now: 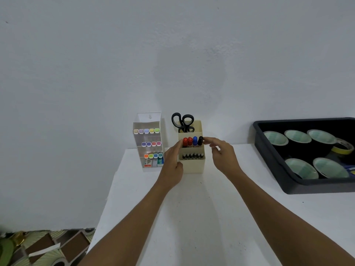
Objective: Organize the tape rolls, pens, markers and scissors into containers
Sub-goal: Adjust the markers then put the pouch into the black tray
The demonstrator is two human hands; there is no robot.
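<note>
A cream desk organizer (193,166) stands at the table's far edge. Black scissors (182,120) stick up from its back compartment. Its middle compartment holds two red markers (187,141), a blue marker (195,141) and a black marker (200,140). A row of dark pens (192,156) fills the front one. My left hand (172,166) cups the organizer's left corner, thumb on the front and fingers by the red markers. My right hand (222,155) hovers at the right side with fingers spread, and its index fingertip touches the black marker's cap.
A clear tiered holder (148,140) with several pastel-capped highlighters stands left of the organizer. A black tray (288,181) at the right holds several tape rolls (299,167), one of them yellow-edged. The table's left edge drops to a patterned floor.
</note>
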